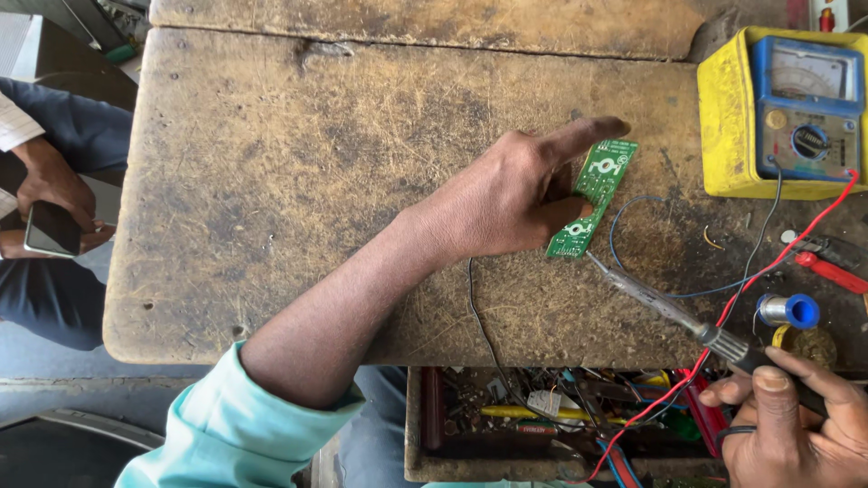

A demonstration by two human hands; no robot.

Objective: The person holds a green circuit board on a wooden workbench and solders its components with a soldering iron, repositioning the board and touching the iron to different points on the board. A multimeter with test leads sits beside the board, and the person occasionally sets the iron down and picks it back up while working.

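Worn wooden bench (271, 181) carries a green board (599, 185), thin, light, stiff, best pinched by its edges; left hand (506, 199) pins it mid-bench, right hand (796, 425) clenches an iron (669, 312).

Your right hand (796, 420) runs off the bottom edge; your left hand (511, 194) covers part of the green circuit board (592, 199).

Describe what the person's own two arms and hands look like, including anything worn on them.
Both hands are bare, with no gloves. The left hand extends from a bare forearm; a light turquoise sleeve is pushed up near the elbow, ending in a plain cuff. The right hand shows only up to the knuckles and fingers at the frame's corner; no sleeve is visible, and its short fingernails show.
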